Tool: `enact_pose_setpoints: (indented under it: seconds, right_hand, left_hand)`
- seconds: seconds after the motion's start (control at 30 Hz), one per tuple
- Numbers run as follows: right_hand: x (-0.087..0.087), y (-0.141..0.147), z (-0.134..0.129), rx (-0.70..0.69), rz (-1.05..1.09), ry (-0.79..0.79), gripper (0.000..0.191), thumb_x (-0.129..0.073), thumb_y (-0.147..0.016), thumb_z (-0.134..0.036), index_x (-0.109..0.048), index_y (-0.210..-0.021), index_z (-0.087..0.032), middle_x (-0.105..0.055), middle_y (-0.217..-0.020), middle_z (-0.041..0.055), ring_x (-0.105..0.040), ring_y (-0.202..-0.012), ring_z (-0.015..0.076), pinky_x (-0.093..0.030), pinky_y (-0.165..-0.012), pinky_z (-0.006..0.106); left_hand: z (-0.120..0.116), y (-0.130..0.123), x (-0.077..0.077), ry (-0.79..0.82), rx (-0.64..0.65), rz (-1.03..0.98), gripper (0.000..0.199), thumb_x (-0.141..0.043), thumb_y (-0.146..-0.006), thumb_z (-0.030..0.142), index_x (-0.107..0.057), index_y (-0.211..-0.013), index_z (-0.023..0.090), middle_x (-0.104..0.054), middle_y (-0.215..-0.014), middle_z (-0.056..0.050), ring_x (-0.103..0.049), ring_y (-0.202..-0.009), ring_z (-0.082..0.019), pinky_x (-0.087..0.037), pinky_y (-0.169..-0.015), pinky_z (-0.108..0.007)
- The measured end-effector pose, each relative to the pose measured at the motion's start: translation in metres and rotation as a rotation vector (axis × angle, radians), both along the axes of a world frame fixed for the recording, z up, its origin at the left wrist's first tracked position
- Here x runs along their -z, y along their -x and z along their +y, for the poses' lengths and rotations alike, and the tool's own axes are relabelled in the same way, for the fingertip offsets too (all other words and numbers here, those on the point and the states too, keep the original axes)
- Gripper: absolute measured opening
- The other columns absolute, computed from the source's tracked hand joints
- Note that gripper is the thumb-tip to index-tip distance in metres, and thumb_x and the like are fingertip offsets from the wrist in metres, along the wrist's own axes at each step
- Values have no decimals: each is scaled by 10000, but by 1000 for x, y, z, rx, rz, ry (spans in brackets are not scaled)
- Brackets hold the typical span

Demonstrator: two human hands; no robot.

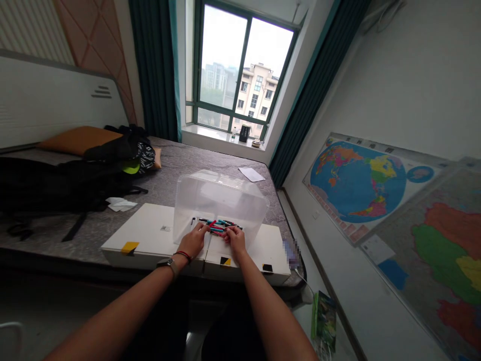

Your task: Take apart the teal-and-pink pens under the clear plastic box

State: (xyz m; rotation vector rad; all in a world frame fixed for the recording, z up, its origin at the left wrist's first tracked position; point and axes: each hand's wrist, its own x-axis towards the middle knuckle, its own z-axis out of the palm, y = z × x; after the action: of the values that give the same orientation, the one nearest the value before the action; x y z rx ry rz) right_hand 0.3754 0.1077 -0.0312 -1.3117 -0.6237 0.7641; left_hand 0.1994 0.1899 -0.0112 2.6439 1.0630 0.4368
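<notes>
A clear plastic bin (221, 193) rests on white boxes, apparently tipped with its opening towards me. Inside its lower part lies a small heap of pens (225, 223), mostly teal, black and red. My left hand (193, 240), with a watch and a red band at the wrist, reaches in from the left; its fingers are closed on a red pen (212, 223). On the other side of the heap, my right hand (236, 239) has its thumb and fingers pinched together. Whatever it may hold is too small to make out.
Under the bin, white boxes (150, 228) with yellow-black tape lie on the grey mattress (210, 155). Black bags (56, 183) and a crumpled tissue (121, 204) are to the left. A white sheet (251, 174) lies behind the bin; maps (361, 175) hang on the right wall.
</notes>
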Motion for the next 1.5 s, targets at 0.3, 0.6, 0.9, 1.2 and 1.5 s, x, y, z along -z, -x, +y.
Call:
enact_pose_setpoints:
  seconds: [0.3,0.6,0.9,1.2,1.5]
  right_hand:
    - [-3,-1,1,-26,-13,26,209,-642,-687,-373,-615,-760,-179,-683,-609,25,-534,-472,127,-427,-468,236]
    - [-9,4,6,-60,-74,100,210,-629,-696,-357,-620,-798,-175,-678,-621,18,-529,-471,127,-424,-462,237]
    - [-85,32,82,-175,-639,242,142,-593,-819,-274,-703,-861,-194,-726,-790,34,-639,-642,159,-515,-632,273]
    - [-115,62,138,-665,-1608,708,331,-635,-837,-180,-718,-1156,-215,-712,-1186,118,-684,-1043,226,-519,-860,277]
    - [-101,64,144,-911,-1923,736,260,-596,-874,-135,-723,-1101,-125,-720,-1118,180,-711,-1005,280,-559,-828,337]
  left_hand:
    - [-4,5,0,-44,65,57,448,-366,-929,159,-613,-1265,322,-551,-1231,-79,-630,-947,-184,-521,-779,-295]
    - [-8,8,8,-96,61,-7,361,-385,-946,243,-621,-1217,278,-572,-1163,-83,-628,-913,-195,-505,-752,-297]
    - [-7,12,6,-96,77,-46,307,-397,-944,250,-640,-1131,234,-580,-1129,-89,-618,-913,-199,-506,-769,-319]
    - [-6,11,12,-116,79,-110,278,-440,-921,202,-649,-1104,198,-595,-1127,-102,-613,-937,-209,-516,-804,-335]
    - [-4,11,14,-126,86,-145,251,-467,-916,210,-656,-1080,191,-589,-1118,-106,-602,-962,-215,-516,-822,-333]
